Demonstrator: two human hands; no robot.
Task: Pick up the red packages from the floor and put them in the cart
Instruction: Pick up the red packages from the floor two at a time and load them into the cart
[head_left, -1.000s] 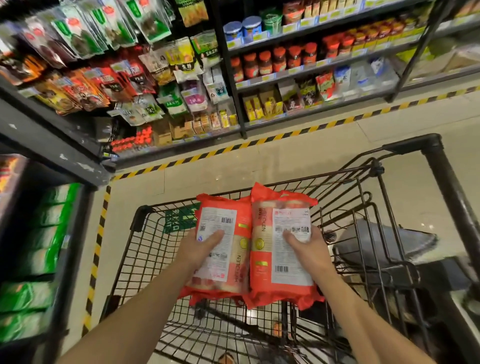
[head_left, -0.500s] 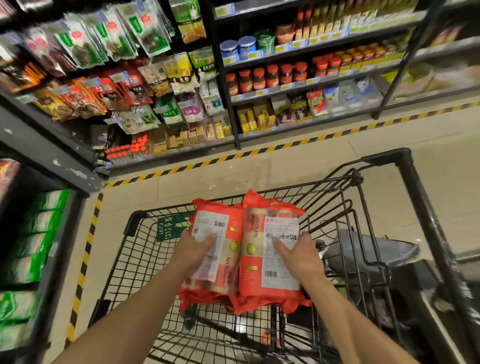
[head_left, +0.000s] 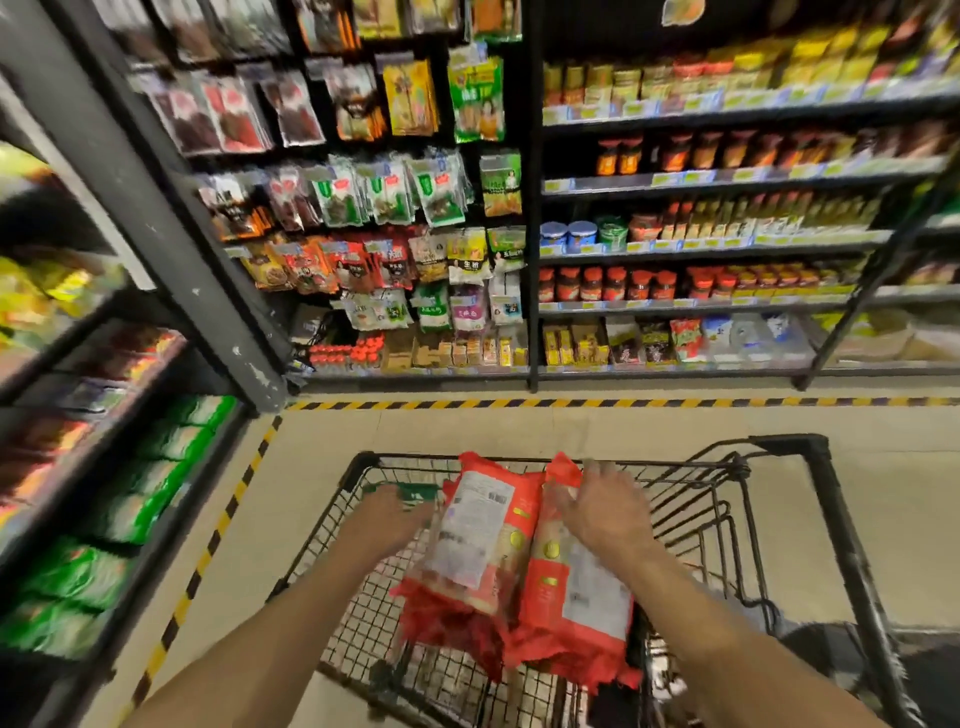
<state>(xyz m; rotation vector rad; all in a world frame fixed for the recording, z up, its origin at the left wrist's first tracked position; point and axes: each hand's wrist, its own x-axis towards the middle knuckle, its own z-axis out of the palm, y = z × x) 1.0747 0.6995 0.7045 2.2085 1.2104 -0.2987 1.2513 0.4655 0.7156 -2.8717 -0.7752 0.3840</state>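
Observation:
Two red packages with white labels lie side by side inside the black wire cart (head_left: 779, 446), tilted with their tops toward the far end. The left package (head_left: 480, 535) leans a little over the right package (head_left: 571, 608). My left hand (head_left: 384, 519) is blurred just left of the left package, apart from it as far as I can tell. My right hand (head_left: 605, 514) hovers over the top of the right package, fingers spread and holding nothing.
A shelf of green packs (head_left: 156, 467) stands close on the left. Shelves of hanging bags (head_left: 384, 192) and red-lidded jars (head_left: 613, 283) face me across the aisle. Yellow-black tape (head_left: 571, 402) marks the floor along the shelves. The cart's fold-down seat frame (head_left: 727, 519) is at the right.
Both hands have let go of the packages, which dropped lower into the cart. My view tilted up toward the shelves.

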